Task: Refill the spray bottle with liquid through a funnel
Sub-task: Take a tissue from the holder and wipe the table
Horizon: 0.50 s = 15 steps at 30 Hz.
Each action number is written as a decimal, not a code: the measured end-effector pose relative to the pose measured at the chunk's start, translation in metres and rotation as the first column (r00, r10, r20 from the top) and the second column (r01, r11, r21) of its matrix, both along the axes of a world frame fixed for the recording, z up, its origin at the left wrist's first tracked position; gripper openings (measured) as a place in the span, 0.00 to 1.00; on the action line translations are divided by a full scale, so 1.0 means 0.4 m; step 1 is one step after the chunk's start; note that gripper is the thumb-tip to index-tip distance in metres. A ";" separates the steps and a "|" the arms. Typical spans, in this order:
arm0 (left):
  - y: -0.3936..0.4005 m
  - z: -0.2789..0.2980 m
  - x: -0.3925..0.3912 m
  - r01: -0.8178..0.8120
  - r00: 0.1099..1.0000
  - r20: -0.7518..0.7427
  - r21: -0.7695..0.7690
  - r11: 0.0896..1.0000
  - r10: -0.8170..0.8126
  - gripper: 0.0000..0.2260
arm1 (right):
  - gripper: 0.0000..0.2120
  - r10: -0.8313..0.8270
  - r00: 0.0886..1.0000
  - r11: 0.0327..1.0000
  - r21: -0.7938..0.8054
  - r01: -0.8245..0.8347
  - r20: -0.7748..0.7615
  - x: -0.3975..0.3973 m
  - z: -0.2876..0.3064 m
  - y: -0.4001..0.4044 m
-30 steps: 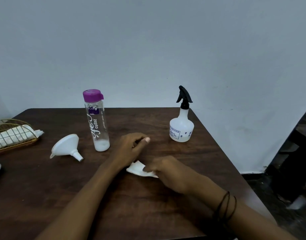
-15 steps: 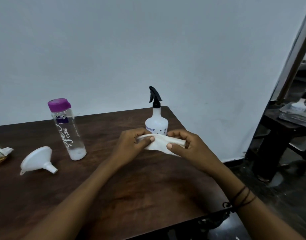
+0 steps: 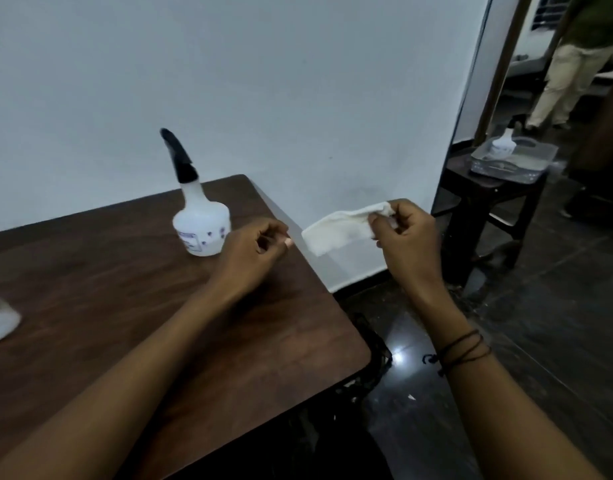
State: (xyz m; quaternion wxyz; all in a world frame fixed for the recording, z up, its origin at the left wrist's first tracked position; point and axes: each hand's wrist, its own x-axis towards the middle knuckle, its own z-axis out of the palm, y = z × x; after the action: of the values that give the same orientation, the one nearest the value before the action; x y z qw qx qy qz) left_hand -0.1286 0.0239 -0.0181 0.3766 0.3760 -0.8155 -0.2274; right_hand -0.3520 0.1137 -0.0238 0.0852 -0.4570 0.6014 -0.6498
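Observation:
The white spray bottle (image 3: 201,229) with its black trigger head stands upright on the dark wooden table (image 3: 131,323), near the far right corner. My right hand (image 3: 403,237) pinches a white tissue (image 3: 339,228) and holds it in the air past the table's right edge. My left hand (image 3: 254,252) hovers over the table just right of the spray bottle, fingers loosely curled and holding nothing. At the left edge a blurred white shape (image 3: 0,322), perhaps the funnel, just shows. The purple-capped bottle is out of view.
To the right, beyond the table, a dark stool (image 3: 488,202) carries a clear tray (image 3: 512,161) with a white bottle in it. A person (image 3: 571,60) walks at the upper right. The floor is dark and glossy.
The view has swung right. My left hand let go of the tissue; my right hand carried it off the table's right side. The purple-capped bottle has left the view.

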 end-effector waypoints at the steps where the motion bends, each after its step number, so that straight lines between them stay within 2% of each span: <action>1: -0.001 -0.004 -0.012 -0.003 1.000 0.029 -0.020 1.000 0.004 0.07 | 0.04 -0.071 0.997 0.997 -0.003 0.071 -0.039 -0.023 -0.016 -0.004; 4: -0.006 -0.024 -0.055 0.029 0.992 0.122 -0.076 0.997 -0.019 0.09 | 0.04 -0.193 0.966 0.976 0.067 0.207 -0.170 -0.092 -0.110 -0.028; 7: -0.011 -0.029 -0.094 0.071 0.979 0.201 -0.124 0.990 -0.044 0.11 | 0.03 -0.152 0.957 0.938 0.271 0.218 -0.247 -0.125 -0.261 -0.073; 11: -0.017 -0.037 -0.141 0.108 0.955 0.291 -0.156 0.982 -0.059 0.10 | 0.05 -0.106 0.973 0.857 0.477 0.194 -0.206 -0.129 -0.446 -0.102; 15: -0.018 -0.034 -0.173 0.139 0.930 0.362 -0.183 0.973 -0.065 0.12 | 0.07 -0.080 0.973 0.794 0.576 0.193 -0.215 -0.135 -0.592 -0.141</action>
State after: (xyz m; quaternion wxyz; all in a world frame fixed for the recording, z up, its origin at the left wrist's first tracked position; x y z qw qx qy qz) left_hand -0.1977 0.0168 -0.0317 0.2484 0.3265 -0.9075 -0.0901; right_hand -0.4059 0.0574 -0.2606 0.1220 -0.4192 0.8109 -0.3897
